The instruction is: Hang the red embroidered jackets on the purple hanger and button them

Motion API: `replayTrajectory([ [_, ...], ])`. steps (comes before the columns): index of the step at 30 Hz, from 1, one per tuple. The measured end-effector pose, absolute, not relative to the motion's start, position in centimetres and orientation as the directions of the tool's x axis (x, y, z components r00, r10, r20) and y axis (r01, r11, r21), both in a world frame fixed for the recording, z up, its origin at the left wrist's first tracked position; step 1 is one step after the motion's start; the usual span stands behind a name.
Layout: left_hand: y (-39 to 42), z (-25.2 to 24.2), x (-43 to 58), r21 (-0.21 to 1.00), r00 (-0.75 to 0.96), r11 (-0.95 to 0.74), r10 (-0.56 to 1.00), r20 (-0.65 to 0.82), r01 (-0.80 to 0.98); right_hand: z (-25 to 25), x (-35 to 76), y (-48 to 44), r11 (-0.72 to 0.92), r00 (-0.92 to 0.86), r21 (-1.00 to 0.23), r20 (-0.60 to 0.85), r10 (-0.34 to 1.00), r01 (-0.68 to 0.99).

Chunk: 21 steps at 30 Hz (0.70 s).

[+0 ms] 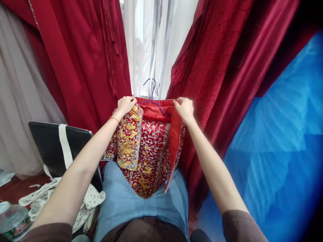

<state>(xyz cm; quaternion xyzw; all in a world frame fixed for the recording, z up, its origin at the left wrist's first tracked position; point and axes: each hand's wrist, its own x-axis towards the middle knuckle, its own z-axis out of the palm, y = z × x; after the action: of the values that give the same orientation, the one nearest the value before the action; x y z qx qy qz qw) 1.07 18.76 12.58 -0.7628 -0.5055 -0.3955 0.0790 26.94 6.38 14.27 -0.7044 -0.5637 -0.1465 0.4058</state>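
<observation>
A red garment (pixel 151 144) with gold and silver embroidery hangs between my two hands, its lower part against my legs in light blue trousers. My left hand (pixel 126 103) pinches its top edge at the left, beside a gold-embroidered flap. At the right end of the same edge, my right hand (pixel 184 107) grips the red fabric with thumb and fingers. A purple hanger (pixel 152 88) sits at the middle of the garment's opening, hook upward. From near my right hand a plain red band (pixel 175 144) hangs down over the front.
Red drapes (pixel 83 67) flank a white sheer curtain (pixel 137 43). A black case (pixel 50 144) with a white strap stands at the left. Below it lie white dotted items (pixel 93 196) and a clear plastic bottle (pixel 12 216). Blue pleated fabric (pixel 272 151) fills the right side.
</observation>
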Motion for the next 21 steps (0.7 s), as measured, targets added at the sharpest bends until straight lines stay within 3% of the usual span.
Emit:
replayTrajectory([
  [4,19.9,13.4,1.4,0.342,0.191,-0.544,0.7,0.688,0.766,14.4,22.8,4.6,0.015,0.328,-0.396,0.78,0.533,0.918],
  [8,21.3,11.7,0.5,0.319,0.359,-0.633,0.707,0.609,0.705,11.2,17.9,4.0,0.116,0.191,-0.361,0.709,0.679,0.925],
  [11,21.2,10.9,-0.3,0.252,0.387,-0.611,0.715,0.582,0.75,10.3,15.7,4.4,0.098,0.148,-0.325,0.653,0.743,0.941],
  [16,19.0,11.9,-0.9,0.143,0.354,-0.545,0.699,0.622,0.826,12.4,13.9,6.3,0.123,0.243,-0.396,0.751,0.614,0.91],
  [18,18.2,12.4,-0.9,0.125,0.303,-0.501,0.684,0.664,0.856,11.9,12.6,7.2,0.173,0.194,-0.353,0.79,0.581,0.92],
  [21,17.6,12.8,-1.0,0.122,0.253,-0.456,0.675,0.693,0.881,9.5,10.4,7.9,0.168,0.092,-0.268,0.743,0.663,0.949],
])
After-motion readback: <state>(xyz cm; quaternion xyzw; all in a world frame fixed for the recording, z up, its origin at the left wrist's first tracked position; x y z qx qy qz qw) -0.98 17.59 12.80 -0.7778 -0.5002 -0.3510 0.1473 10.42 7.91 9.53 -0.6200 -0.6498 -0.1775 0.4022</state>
